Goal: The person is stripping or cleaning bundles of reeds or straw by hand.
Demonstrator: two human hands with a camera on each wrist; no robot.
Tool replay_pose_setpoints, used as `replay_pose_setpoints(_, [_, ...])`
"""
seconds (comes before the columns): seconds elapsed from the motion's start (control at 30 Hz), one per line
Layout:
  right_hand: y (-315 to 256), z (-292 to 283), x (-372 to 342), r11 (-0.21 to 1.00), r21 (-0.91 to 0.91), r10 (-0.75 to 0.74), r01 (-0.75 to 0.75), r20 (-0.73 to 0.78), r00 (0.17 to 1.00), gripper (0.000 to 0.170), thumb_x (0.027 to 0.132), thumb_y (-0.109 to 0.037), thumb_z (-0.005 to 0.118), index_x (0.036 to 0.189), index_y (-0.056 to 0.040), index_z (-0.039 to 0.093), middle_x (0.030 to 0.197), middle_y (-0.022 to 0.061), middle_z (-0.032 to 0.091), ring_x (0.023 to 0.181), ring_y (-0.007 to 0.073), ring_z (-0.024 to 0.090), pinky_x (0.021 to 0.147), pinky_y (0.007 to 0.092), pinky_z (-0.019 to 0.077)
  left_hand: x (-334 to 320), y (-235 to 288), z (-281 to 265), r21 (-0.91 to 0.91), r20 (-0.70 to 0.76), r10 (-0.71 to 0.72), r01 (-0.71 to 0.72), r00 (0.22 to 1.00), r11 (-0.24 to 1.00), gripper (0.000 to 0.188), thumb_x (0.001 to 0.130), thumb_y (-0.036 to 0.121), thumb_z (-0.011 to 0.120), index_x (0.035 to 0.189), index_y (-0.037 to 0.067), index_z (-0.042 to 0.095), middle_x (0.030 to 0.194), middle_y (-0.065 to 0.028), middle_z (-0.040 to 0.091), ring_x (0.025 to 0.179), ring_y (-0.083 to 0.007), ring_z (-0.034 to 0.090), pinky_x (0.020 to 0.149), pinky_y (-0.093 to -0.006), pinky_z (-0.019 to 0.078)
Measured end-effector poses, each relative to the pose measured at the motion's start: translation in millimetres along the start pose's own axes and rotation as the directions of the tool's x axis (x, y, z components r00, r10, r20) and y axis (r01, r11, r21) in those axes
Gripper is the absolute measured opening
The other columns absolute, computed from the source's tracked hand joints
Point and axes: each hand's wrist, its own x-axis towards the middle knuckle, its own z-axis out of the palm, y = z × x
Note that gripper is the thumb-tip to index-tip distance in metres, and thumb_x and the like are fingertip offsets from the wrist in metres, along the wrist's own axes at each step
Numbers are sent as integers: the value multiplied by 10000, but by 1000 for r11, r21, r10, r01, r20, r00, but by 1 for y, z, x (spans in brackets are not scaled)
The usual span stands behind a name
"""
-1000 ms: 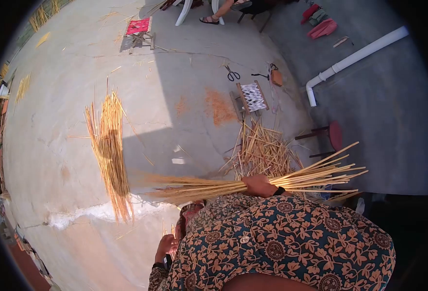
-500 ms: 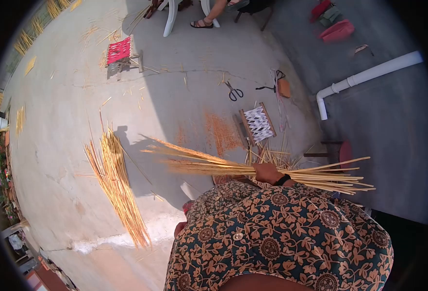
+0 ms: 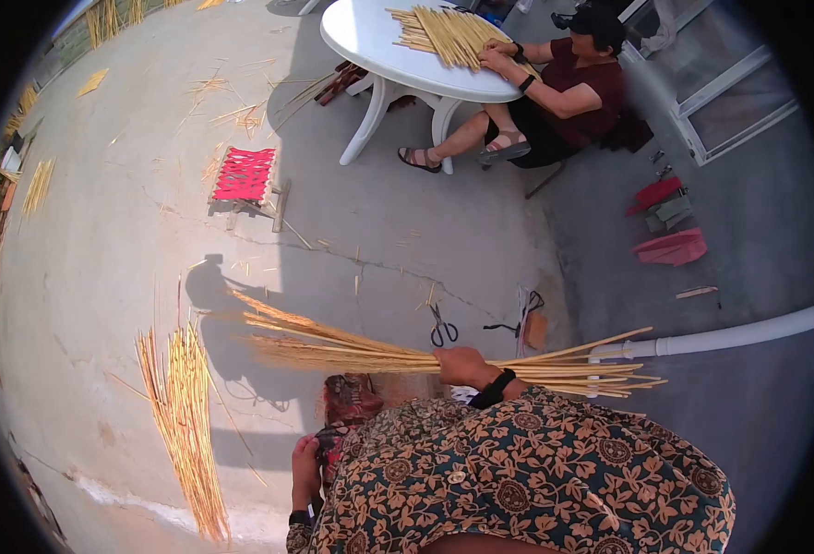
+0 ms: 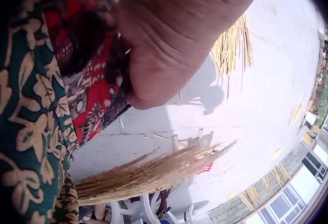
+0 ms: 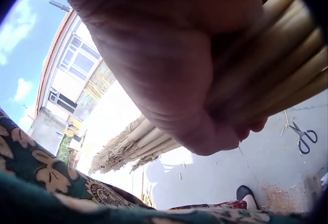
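Across the front of the body my right hand grips a bundle of broomcorn stalks around its middle. Its bushy heads point left and the bare cut ends fan out to the right. In the right wrist view the fingers curl round the thick stalks. Low at the left side, my left hand pinches red and dark patterned cloth worn below the flowered shirt. Its fingertips are partly hidden behind the wrist in the left wrist view. A larger pile of stalks lies on the ground to the left.
Scissors lie on the concrete ahead, left of an orange-brown block. A folding stool with a red woven seat stands farther off. Beyond it, a seated person handles cut stalks at a white table. A white pipe runs along the right.
The view has tipped up, bringing the table and seated person into sight. The right hand still holds the stalks, now a little farther left. The left hand has come back into view beside the patterned cloth.
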Motion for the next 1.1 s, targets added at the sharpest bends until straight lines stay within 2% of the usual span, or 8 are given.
replay_pose_setpoints(0.13, [31, -71, 40, 999, 22, -35, 34, 43, 998, 373, 735, -289, 638, 1048, -95, 576, 873, 182, 665, 826, 378, 636, 719, 458, 494, 39, -14, 24, 151, -47, -126, 132, 991, 980, 255, 875, 192, 575, 1107, 86, 569, 950, -8, 643, 827, -101, 601, 684, -258, 455])
replay_pose_setpoints(0.33, [41, -168, 71, 986, 139, -101, 89, 79, 992, 457, 698, -252, 691, 1100, -72, 572, 874, 165, 664, 776, 333, 650, 717, 416, 502, 50, -78, 65, -118, -137, -120, 104, 983, 988, 236, 885, 170, 567, 1109, 94, 559, 847, -32, 643, 656, -122, 590, 570, -270, 459])
replay_pose_setpoints(0.4, [80, -181, 119, 970, 139, -208, 197, 66, 976, 469, 676, -184, 704, 1097, -35, 562, 858, 157, 664, 765, 291, 658, 692, 382, 508, 49, -105, 116, -411, -237, -175, 64, 956, 909, 253, 902, 136, 544, 1144, 69, 523, 757, -13, 581, 635, -132, 587, 525, -284, 460])
replay_pose_setpoints(0.57, [115, -221, 237, 872, 420, -376, 253, 242, 895, 277, 679, -87, 687, 908, -17, 548, 703, 49, 586, 590, 140, 566, 543, 288, 457, 24, -204, 292, -566, -506, -150, -196, 849, 801, 161, 882, 84, 479, 1000, 56, 584, 729, -11, 562, 548, -98, 497, 460, -239, 390])
replay_pose_setpoints(0.67, [132, -227, 284, 867, 336, -465, 368, 277, 841, 223, 703, -71, 655, 892, -31, 544, 683, 23, 563, 573, 120, 538, 525, 268, 431, -1, -238, 428, -752, -497, -467, -95, 732, 652, 207, 866, 92, 507, 1052, 48, 586, 750, -18, 575, 551, -109, 507, 468, -259, 406])
replay_pose_setpoints(0.73, [107, -221, 276, 867, 205, -497, 454, 288, 818, 218, 706, -72, 649, 894, -31, 546, 673, 14, 552, 569, 117, 528, 525, 267, 427, -6, -307, 476, -564, -469, -395, 76, 790, 822, 280, 855, 178, 566, 1098, 36, 571, 795, -49, 602, 556, -134, 538, 474, -287, 435])
replay_pose_setpoints(0.83, [126, -219, 308, 846, 92, -521, 525, 351, 778, 254, 703, -76, 639, 928, -18, 538, 713, 26, 555, 609, 119, 525, 552, 267, 433, 14, -334, 565, -875, -285, -571, 34, 770, 483, 267, 882, 204, 535, 1100, 51, 558, 847, -53, 630, 603, -160, 604, 483, -303, 456])
replay_pose_setpoints(1.1, [132, -190, 280, 756, -87, -562, 649, 423, 711, 301, 703, -95, 651, 971, -14, 541, 747, 38, 555, 656, 144, 536, 609, 305, 460, 68, -389, 621, -837, -383, -549, -28, 743, 547, 242, 880, 193, 531, 1095, 85, 553, 882, -37, 627, 652, -148, 627, 492, -273, 445])
